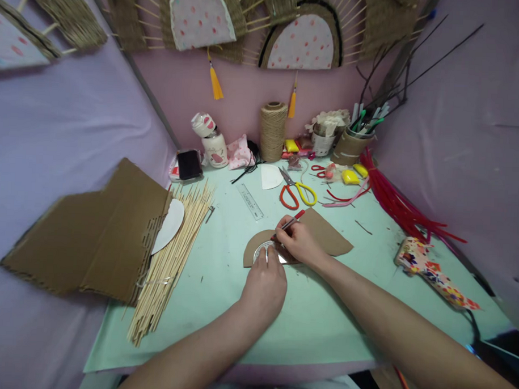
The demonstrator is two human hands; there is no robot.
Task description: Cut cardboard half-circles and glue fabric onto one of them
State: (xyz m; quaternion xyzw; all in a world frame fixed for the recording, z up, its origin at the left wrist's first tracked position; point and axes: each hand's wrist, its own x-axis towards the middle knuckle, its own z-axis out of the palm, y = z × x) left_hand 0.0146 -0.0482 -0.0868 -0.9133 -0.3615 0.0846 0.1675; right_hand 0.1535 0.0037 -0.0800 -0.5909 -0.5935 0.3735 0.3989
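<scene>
My left hand point(265, 280) lies with its fingers stretched out on a clear protractor point(258, 252), pressing it flat. Under the protractor is a half-round piece of brown cardboard point(250, 246). My right hand point(299, 241) is closed round a pen point(293, 220) with a red end, its tip down at the protractor's curved edge. Partly behind the right hand lies another curved cardboard piece point(328, 233). A clear ruler point(251, 202) and scissors point(296, 187) with one red and one yellow handle rest just beyond.
Bamboo sticks point(171, 271) and folded cardboard point(92, 228) lie at left. A floral glue gun point(435, 271) and red pipe cleaners point(395, 205) are at right. Along the back stand a bottle point(215, 149), a twine spool point(272, 132) and a brown pot point(350, 148) of pens.
</scene>
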